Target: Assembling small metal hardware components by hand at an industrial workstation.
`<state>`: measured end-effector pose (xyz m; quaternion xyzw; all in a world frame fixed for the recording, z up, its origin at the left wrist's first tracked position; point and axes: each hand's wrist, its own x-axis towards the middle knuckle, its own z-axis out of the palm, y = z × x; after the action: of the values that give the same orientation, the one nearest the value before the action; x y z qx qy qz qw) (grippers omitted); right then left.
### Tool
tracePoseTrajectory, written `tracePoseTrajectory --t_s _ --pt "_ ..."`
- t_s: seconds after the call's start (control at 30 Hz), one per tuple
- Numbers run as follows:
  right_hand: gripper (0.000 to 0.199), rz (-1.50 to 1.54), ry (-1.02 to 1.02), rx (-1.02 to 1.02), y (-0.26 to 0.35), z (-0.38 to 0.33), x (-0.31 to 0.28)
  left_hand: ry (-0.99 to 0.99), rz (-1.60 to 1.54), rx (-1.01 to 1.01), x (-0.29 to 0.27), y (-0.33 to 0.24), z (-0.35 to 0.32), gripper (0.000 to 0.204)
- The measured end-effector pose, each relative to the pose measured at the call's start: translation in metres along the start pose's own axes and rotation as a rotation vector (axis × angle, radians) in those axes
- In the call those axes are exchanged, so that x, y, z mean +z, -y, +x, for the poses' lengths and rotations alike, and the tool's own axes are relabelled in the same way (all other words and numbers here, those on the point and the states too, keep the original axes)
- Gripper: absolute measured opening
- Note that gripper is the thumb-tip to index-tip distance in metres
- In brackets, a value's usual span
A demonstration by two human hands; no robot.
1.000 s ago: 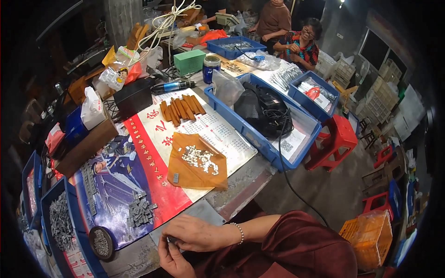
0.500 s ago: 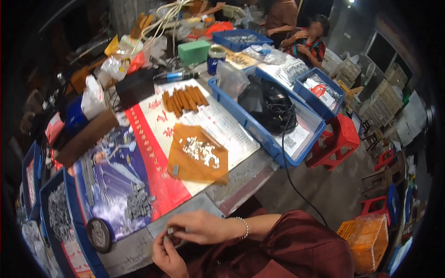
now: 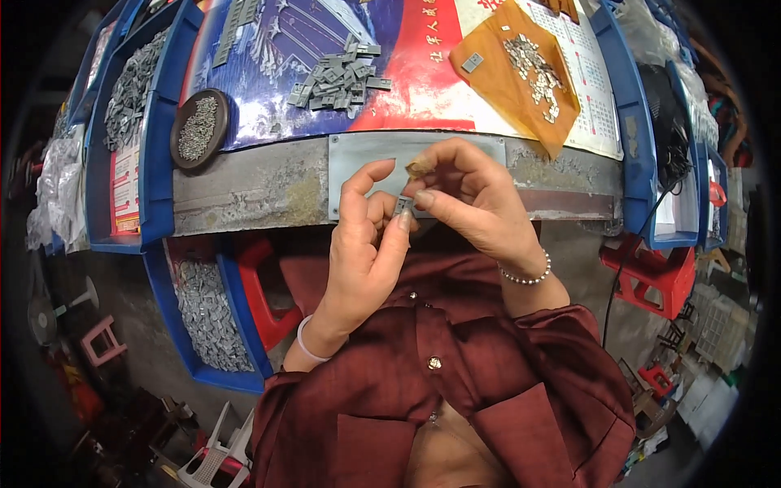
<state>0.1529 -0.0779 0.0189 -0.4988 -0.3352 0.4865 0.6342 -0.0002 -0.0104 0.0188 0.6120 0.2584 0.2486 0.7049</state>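
Over the table's near edge, my left hand (image 3: 366, 232) pinches a small grey rectangular block (image 3: 402, 205) between thumb and fingers. My right hand (image 3: 476, 195) is closed beside it, its thumb tip at the block; a tan bit (image 3: 419, 168) shows at its index fingertip, too small to name. Beneath both hands lies a pale metal plate (image 3: 346, 150). Farther off is a pile of similar grey blocks (image 3: 333, 85). To the right, a brown-orange sheet (image 3: 496, 77) bears small silvery pieces (image 3: 541, 85) and one grey block (image 3: 472, 62).
At left, a round dark dish (image 3: 181, 148) holds tiny metal parts. Blue bins (image 3: 154, 183) with grey pieces stand beside it, another (image 3: 252, 325) sits lower down. A blue tray (image 3: 634, 146) flanks the right side, with a black cable (image 3: 630, 272) hanging and red stools (image 3: 651, 281) below.
The view has swung down and to the left, so my hands now appear nearer the middle. Both hands stay close together, fingertips at the small block.
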Motion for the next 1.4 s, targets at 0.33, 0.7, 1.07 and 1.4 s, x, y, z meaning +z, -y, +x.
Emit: tracePoseTrajectory --t_s 0.33,0.7,1.07,1.4 --pt "0.025 0.024 0.020 0.140 -0.002 -0.002 -0.005 0.013 -0.091 -0.048 0.003 0.001 -0.004 0.052" --pt "0.019 0.085 -0.047 0.241 0.002 -0.004 -0.007 -0.013 -0.024 -0.100 -0.001 -0.007 0.000 0.048" --pt "0.018 0.096 0.036 0.180 -0.003 -0.007 -0.015 -0.033 -0.004 -0.135 0.009 -0.010 0.007 0.044" --pt "0.014 -0.716 -0.446 -0.201 0.020 -0.017 -0.063 -0.047 0.046 -0.098 0.011 0.001 0.011 0.038"
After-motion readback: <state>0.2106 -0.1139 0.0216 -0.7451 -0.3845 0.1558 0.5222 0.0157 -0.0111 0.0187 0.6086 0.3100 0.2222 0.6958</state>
